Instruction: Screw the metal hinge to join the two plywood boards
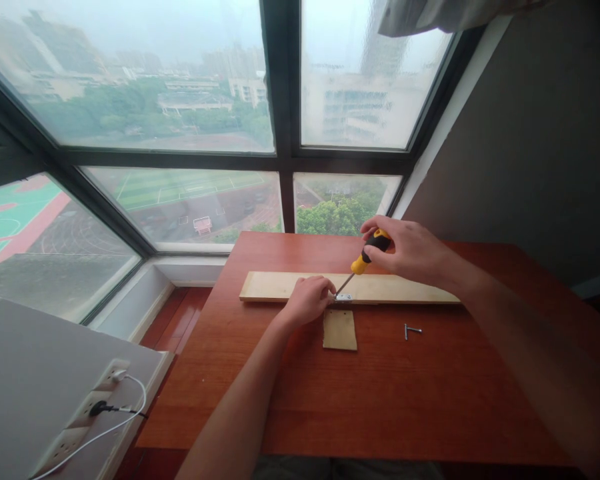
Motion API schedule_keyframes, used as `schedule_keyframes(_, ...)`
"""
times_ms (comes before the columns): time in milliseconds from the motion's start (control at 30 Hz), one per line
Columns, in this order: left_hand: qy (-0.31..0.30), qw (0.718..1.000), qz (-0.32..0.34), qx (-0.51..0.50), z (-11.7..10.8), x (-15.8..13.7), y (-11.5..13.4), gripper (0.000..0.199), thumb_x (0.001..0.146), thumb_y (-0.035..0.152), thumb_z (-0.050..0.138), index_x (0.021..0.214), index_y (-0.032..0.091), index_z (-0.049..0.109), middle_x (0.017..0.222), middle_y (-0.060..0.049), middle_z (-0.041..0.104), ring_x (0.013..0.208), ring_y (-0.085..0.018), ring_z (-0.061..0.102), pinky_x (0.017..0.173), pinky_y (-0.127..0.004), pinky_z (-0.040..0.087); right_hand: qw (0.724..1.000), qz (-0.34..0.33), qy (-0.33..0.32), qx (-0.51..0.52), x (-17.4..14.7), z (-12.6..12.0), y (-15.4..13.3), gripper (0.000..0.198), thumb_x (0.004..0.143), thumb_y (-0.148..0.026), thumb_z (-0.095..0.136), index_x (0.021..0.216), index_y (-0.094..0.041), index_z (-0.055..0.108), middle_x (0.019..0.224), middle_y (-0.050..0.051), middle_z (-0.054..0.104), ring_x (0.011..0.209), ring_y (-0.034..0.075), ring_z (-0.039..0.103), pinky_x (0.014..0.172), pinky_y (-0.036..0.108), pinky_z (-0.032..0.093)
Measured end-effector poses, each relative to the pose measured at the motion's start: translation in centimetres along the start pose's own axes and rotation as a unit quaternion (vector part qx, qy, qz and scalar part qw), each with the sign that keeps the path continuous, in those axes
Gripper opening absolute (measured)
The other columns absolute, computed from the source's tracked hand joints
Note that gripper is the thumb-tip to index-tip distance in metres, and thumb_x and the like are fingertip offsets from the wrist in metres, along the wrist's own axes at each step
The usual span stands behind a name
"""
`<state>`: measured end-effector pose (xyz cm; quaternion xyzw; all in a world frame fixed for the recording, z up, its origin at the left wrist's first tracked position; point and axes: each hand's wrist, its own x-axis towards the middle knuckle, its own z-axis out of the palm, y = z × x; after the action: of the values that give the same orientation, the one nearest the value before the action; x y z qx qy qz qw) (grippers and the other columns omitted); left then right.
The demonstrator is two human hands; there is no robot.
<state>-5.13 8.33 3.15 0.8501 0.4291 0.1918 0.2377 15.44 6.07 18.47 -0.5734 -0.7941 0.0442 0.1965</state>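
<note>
The right hand (403, 247) has its fingers wrapped around the handle of the screwdriver (360, 265), whose shaft slants below them to the metal bracket (344, 298) at the near edge of the wooden board (270, 285) on the worktop (380, 400). The left hand's (309, 298) fingers curl just beside the tip; whether they pinch anything, I cannot tell

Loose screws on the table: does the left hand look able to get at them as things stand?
Probably yes: the left hand would have to leave the tip of the screwdriver, but only a thin, flat piece lies near the way to the loose screws.
</note>
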Motion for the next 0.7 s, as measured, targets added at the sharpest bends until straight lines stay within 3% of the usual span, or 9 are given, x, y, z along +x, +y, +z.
schedule_keyframes(100, 0.004, 1.000, 0.005, -0.005, 0.02, 0.01, -0.06, 0.009, 0.076, 0.018, 0.062, 0.084, 0.021, 0.063, 0.080, 0.002, 0.063, 0.079, -0.015, 0.057, 0.069, -0.024, 0.037, 0.999, 0.019, 0.014, -0.038, 0.04, -0.01, -0.23, 0.026, 0.083, -0.043, 0.053, 0.097, -0.024, 0.063, 0.079, 0.002, 0.068, 0.069, 0.019, 0.060, 0.061, 0.030, 0.040)
schedule_keyframes(200, 0.004, 1.000, 0.003, -0.003, 0.01, 0.01, -0.04, 0.008, 0.076, 0.019, 0.062, 0.084, 0.021, 0.062, 0.080, 0.002, 0.063, 0.079, -0.015, 0.057, 0.069, -0.025, 0.037, 1.000, -0.019, 0.006, 0.002, -0.07, -0.24, -0.57, 0.021, 0.081, -0.033, 0.055, 0.098, -0.023, 0.062, 0.088, 0.002, 0.068, 0.076, 0.018, 0.061, 0.066, 0.029, 0.043)
schedule_keyframes(367, 0.001, 1.000, -0.001, 0.001, -0.13, -0.02, 0.20, 0.009, 0.077, 0.018, 0.061, 0.085, 0.022, 0.062, 0.082, 0.002, 0.064, 0.080, -0.015, 0.057, 0.070, -0.025, 0.037, 0.994, -0.066, -0.034, 0.082, -0.31, -0.51, -0.69, 0.031, 0.074, -0.020, 0.056, 0.105, -0.022, 0.058, 0.102, 0.004, 0.066, 0.086, 0.017, 0.060, 0.074, 0.028, 0.046)
schedule_keyframes(567, -0.001, 1.000, -0.009, 0.000, -0.12, -0.03, 0.39, 0.010, 0.077, 0.018, 0.060, 0.085, 0.022, 0.063, 0.083, 0.001, 0.064, 0.082, -0.016, 0.058, 0.072, -0.026, 0.038, 1.000, -0.012, 0.002, 0.011, -0.06, 0.01, -0.25, 0.035, 0.083, -0.043, 0.055, 0.110, -0.022, 0.058, 0.084, 0.003, 0.066, 0.073, 0.019, 0.060, 0.064, 0.030, 0.044)
schedule_keyframes(700, -0.005, 1.000, -0.028, -0.013, 0.02, 0.12, 0.31, 0.012, 0.075, 0.016, 0.060, 0.084, 0.021, 0.064, 0.081, 0.001, 0.064, 0.081, -0.016, 0.058, 0.071, -0.025, 0.039, 0.999, -0.030, -0.005, 0.020, -0.03, 0.06, -0.15, 0.031, 0.082, -0.039, 0.055, 0.108, -0.022, 0.060, 0.076, 0.001, 0.064, 0.067, 0.015, 0.058, 0.059, 0.027, 0.042)
